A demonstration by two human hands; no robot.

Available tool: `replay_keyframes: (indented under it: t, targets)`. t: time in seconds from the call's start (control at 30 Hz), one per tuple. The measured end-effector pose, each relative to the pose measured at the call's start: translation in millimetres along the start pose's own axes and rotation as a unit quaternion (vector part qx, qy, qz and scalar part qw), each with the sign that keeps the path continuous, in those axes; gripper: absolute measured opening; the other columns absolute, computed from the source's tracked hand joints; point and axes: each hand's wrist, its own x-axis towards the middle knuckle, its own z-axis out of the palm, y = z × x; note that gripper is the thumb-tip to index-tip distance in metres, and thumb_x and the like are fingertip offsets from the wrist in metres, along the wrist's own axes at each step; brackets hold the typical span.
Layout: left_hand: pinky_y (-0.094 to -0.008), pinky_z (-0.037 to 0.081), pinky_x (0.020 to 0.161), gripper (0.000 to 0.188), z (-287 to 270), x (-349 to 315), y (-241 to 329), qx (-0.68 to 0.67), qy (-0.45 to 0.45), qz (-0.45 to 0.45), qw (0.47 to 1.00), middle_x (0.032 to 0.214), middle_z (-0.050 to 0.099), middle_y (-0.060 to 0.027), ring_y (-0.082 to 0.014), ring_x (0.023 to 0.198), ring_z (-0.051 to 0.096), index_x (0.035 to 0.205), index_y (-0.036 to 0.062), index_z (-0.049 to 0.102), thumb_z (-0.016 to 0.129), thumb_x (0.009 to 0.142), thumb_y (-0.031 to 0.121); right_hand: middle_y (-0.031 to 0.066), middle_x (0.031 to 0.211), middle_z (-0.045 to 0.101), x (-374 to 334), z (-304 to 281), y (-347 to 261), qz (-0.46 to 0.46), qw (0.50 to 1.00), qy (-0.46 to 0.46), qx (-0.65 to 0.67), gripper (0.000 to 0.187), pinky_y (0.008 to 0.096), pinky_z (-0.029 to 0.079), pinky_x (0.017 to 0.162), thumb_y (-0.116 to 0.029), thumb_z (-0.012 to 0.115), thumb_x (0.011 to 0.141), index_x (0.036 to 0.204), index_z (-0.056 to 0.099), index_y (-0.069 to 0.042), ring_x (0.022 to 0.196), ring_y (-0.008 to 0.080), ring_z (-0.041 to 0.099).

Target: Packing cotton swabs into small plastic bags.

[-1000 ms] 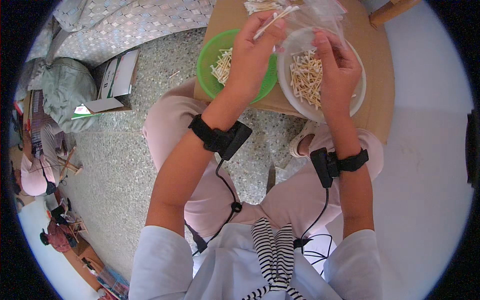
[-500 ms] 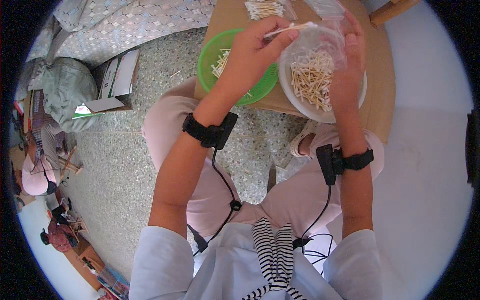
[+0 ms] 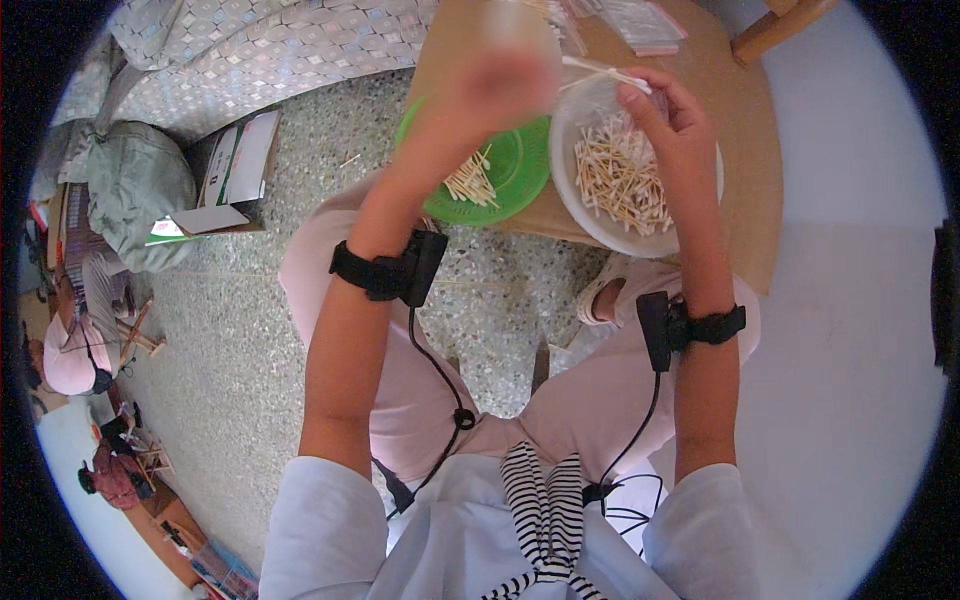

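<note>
My right hand [image 3: 682,118] is above the white bowl [image 3: 563,185], its thumb and fingers pinched on a few cotton swabs [image 3: 612,74] that point to the left. Some see-through plastic shows by these fingers, but its shape is hard to make out. Over the far side of the green basket [image 3: 522,165] is my left hand [image 3: 505,88], too blurred to show its fingers. A heap of loose cotton swabs [image 3: 622,180] fills much of the bowl. Fewer swabs [image 3: 470,184] lie in the basket, partly behind my left forearm.
Bowl and basket stand on a brown cardboard-topped table [image 3: 752,190]. Clear plastic bags [image 3: 645,28] lie at its far side. A wooden leg [image 3: 782,30] is at the far right. An open carton [image 3: 238,165] and a grey-green sack [image 3: 140,190] sit on the left floor.
My left hand has moved left, away from the swabs it held. The right hand, which had a clear bag, has turned inward and now pinches swabs.
</note>
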Motion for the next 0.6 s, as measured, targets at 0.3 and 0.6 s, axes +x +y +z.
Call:
replay_keyframes:
  t: [0.3, 0.6]
  targets:
    - [-0.0222, 0.048, 0.075, 0.023, 5.1, 0.7, -7.7, -0.044, -0.004, -0.023, 0.999, 0.090, 0.066, -0.0018, -0.0096, 0.082, 0.060, 0.102, 0.0037, 0.063, 0.067, 0.085, 0.019, 0.0012, 0.084, 0.064, -2.5, 1.4, -2.6, -0.009, 1.000, 0.001, 0.007, 0.025, 0.0212, 0.043, 0.063, -0.019, 0.067, 0.084, 0.104, 0.066, -0.005, 0.068, 0.0065, 0.053]
    - [-0.0220, 0.048, 0.071, 0.023, -4.7, -0.6, 13.8, 0.141, 0.012, 0.034, 0.989, 0.086, 0.067, -0.0024, -0.0082, 0.078, 0.060, 0.097, 0.0022, 0.068, 0.068, 0.085, 0.022, 0.0006, 0.079, 0.064, -2.7, -0.6, -4.3, -0.015, 0.996, 0.027, -0.079, 0.022, 0.0226, 0.044, 0.064, -0.020, 0.067, 0.084, 0.101, 0.069, -0.006, 0.068, 0.0081, 0.054]
